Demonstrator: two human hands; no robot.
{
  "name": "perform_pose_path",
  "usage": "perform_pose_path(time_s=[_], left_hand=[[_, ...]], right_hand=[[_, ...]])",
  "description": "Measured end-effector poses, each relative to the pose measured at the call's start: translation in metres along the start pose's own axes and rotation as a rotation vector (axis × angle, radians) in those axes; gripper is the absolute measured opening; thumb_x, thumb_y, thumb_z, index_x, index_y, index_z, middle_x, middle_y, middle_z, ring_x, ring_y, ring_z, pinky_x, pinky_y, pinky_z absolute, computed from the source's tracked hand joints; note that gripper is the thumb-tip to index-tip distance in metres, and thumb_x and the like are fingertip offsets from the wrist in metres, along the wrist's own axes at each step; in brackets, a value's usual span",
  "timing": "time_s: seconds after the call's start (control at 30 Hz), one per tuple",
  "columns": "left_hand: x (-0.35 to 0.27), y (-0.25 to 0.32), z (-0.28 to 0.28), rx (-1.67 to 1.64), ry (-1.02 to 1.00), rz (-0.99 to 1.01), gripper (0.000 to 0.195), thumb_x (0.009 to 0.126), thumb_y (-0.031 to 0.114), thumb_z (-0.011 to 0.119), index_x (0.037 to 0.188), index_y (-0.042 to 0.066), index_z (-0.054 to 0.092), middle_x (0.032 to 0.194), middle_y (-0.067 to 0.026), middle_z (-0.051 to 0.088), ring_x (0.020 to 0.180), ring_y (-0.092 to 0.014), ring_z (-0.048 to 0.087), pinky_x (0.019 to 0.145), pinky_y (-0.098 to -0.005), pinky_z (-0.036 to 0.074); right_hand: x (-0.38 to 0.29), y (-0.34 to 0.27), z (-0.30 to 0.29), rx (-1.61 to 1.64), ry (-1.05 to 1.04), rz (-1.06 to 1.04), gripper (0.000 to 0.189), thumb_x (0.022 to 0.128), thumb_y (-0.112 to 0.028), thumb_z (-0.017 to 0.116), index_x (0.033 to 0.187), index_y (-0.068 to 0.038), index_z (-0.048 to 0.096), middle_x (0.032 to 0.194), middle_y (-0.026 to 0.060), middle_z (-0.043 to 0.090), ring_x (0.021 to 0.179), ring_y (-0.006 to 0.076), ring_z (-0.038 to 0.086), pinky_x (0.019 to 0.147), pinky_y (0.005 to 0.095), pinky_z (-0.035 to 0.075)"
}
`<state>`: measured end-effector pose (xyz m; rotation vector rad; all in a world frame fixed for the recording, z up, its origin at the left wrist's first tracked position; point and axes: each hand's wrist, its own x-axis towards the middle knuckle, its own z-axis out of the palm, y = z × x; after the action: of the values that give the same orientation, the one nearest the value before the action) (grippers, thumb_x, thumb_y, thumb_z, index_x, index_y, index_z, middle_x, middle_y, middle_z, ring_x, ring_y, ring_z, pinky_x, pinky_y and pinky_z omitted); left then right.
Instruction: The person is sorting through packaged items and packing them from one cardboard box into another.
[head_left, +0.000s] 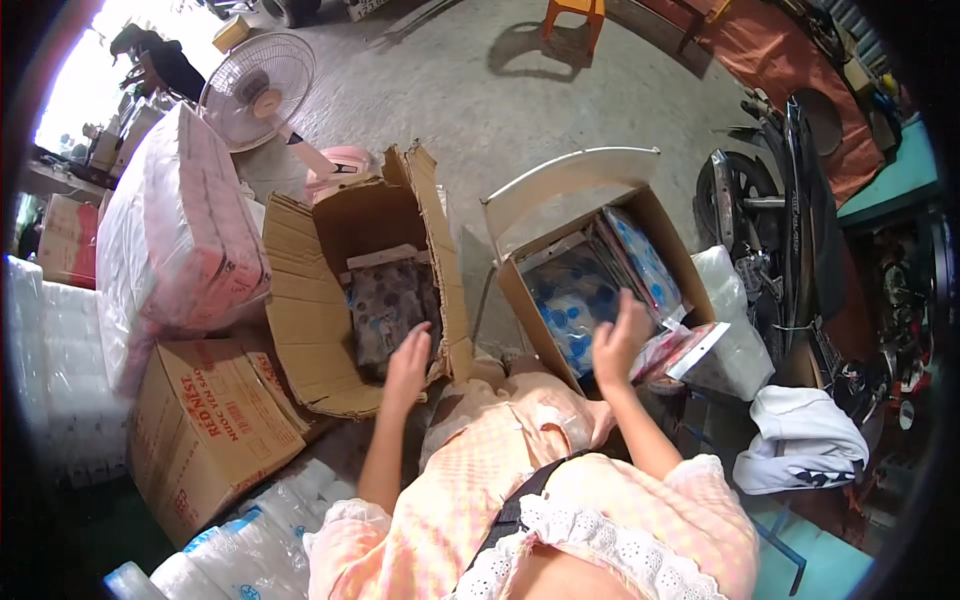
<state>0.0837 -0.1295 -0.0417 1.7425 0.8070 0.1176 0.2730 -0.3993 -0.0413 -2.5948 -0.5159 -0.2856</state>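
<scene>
My left hand (410, 358) is at the near right side of an open cardboard box (289, 300). Dark dotted packages in clear plastic (384, 311) lie inside that box, just beyond the fingers; whether they touch is not clear. Over a second open carton (534, 311) on the right is my right hand (621, 337), slightly blurred, its fingers spread. This carton contains blue-patterned plastic packages (566, 319) lying flat and others (646, 259) standing on edge along its right side. A pink and red plastic package with a white header (679, 352) sticks out at the carton's near right corner, close to my right wrist.
A white chair back (570, 176) rises behind the right carton. A pink standing fan (259, 97), a large wrapped bundle (180, 247) and a closed carton (217, 427) are at left. White cloth (802, 442) and a plastic-wrapped pack (731, 322) lie at right. Someone in dark clothes (161, 64) is far off.
</scene>
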Motion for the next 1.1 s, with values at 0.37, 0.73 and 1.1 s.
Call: perform_pose_path(time_s=[0.37,0.73,1.1], left_hand=[[-0.029,-0.011,0.043,0.951,0.318,0.273,0.027,0.078,0.034,0.057,0.086,0.009,0.059,0.07,-0.01,0.059,0.063,-0.028,0.059,0.055,-0.0379,0.046],[-0.029,-0.012,0.036,0.938,0.372,0.32,0.032,0.076,0.04,0.057,0.078,0.009,0.059,0.066,-0.0094,0.06,0.062,-0.026,0.06,0.055,-0.0362,0.048],[-0.034,-0.007,0.032,0.826,0.309,0.315,0.035,0.078,0.041,0.055,0.089,0.008,0.061,0.075,-0.0118,0.063,0.07,-0.028,0.061,0.06,-0.0384,0.048]], right_hand=[[-0.057,0.146,0.029,-0.283,-0.015,0.693,0.08,0.084,-0.041,0.048,0.141,-0.009,0.002,0.112,0.0305,0.047,0.099,0.0438,0.05,0.088,0.0541,0.036],[-0.065,0.147,0.023,-0.449,-0.099,0.588,0.081,0.086,-0.048,0.039,0.14,-0.004,-0.003,0.104,0.0326,0.045,0.086,0.0453,0.054,0.069,0.0462,0.047],[-0.073,0.148,0.024,-0.177,-0.066,0.678,0.073,0.086,-0.03,0.041,0.14,-0.02,-0.006,0.119,0.0358,0.037,0.096,0.0462,0.052,0.075,0.0501,0.046]])
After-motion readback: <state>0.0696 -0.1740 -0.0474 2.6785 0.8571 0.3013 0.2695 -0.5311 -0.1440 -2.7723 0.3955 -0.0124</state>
